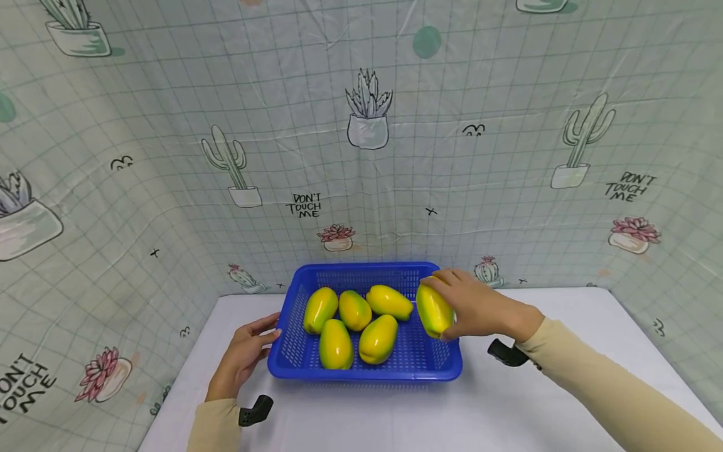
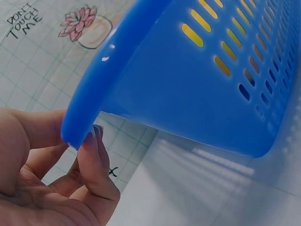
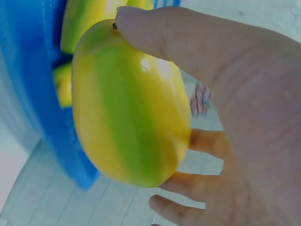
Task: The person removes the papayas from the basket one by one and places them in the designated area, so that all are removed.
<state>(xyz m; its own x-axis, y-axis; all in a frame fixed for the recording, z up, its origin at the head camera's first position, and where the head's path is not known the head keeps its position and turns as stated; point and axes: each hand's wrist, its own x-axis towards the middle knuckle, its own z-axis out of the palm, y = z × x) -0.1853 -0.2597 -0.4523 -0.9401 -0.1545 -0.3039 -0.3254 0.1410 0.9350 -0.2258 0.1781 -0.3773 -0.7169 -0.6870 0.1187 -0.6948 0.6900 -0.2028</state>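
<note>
A blue plastic basket (image 1: 367, 375) with slotted walls stands on the table, and several yellow-green mangoes (image 1: 378, 339) lie on its bottom. At the basket's left side my left hand (image 1: 245, 351) pinches the rim (image 2: 89, 99) between thumb and fingers. My right hand (image 1: 480, 304) holds one mango (image 1: 433, 309) over the right end of the basket. In the right wrist view the thumb lies by the stem end of this mango (image 3: 127, 108), with fingers round its far side.
A white cloth (image 1: 316, 420) covers the table. Behind and at both sides hangs a grid-patterned sheet (image 1: 395, 176) printed with potted plants, close to the basket's back edge. A small black device (image 1: 257, 410) sits at the left wrist, another (image 1: 508, 353) at the right.
</note>
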